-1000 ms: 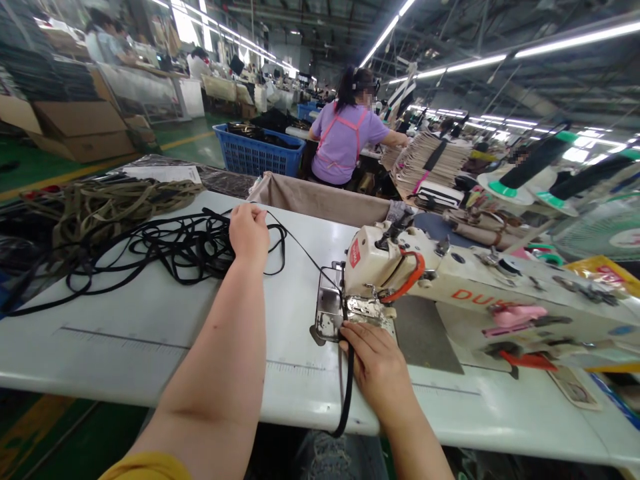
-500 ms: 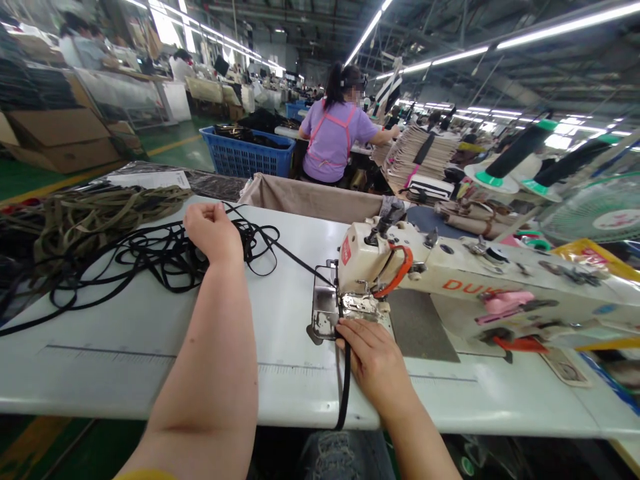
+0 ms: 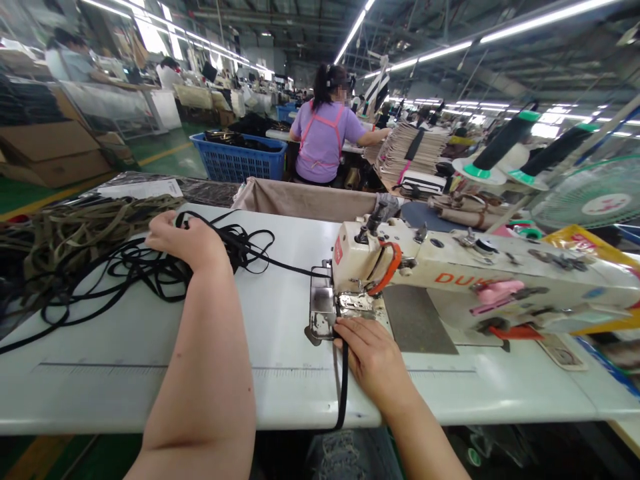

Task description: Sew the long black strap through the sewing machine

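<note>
Black strap (image 3: 343, 393) over table edge (image 3: 100, 427), left hand (image 3: 187, 241) curled on coils (image 3: 240, 243), right hand (image 3: 371, 357) pinching it, sewing machine (image 3: 450, 280) beside

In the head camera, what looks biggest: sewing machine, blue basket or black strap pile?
The sewing machine, then the pile of black strap, then the blue basket. The basket is farther away, so it may really be bigger than the pile.

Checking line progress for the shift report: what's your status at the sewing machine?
Left hand on the tangled black strap; right hand on it at the metal folder of the sewing machine. Olive webbing pile beside the tangle.
</note>
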Demonstrator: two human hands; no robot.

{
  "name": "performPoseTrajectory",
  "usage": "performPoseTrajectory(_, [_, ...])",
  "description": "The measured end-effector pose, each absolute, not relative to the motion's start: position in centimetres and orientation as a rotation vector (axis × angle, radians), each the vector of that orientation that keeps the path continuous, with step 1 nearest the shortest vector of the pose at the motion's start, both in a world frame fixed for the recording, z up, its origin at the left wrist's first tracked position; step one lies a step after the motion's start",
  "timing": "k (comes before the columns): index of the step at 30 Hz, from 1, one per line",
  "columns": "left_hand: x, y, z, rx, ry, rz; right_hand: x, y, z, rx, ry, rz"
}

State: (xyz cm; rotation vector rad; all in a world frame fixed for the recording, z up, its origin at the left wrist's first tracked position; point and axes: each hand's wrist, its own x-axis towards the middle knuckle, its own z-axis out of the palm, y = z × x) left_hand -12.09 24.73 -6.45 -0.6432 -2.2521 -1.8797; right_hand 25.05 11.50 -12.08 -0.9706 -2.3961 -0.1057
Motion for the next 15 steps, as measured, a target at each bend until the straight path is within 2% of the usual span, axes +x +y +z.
performPoseTrajectory(3, [-10.1, 23.9, -5.4, -0.530, -2.203, -1.736, 25.0, 11.5, -12.1, -0.966, -2.387, -0.117])
performPoseTrajectory(6, [-8.2, 23.7, -4.5, -0.862, -2.165, -1.595, 25.0, 11.6, -12.2, -0.955, -2.386, -0.132])
performPoseTrajectory(11, [-5.3, 25.5, -5.8, -1.822, -2.143, -1.391, 25.2, 11.8, -12.3, -0.931, -2.379, -0.120])
performPoseTrajectory(15, [-2.4, 27.1, -8.6, -2.593, -2.004, -1.066, 25.2, 11.9, -12.5, -0.935, -2.392, -0.124])
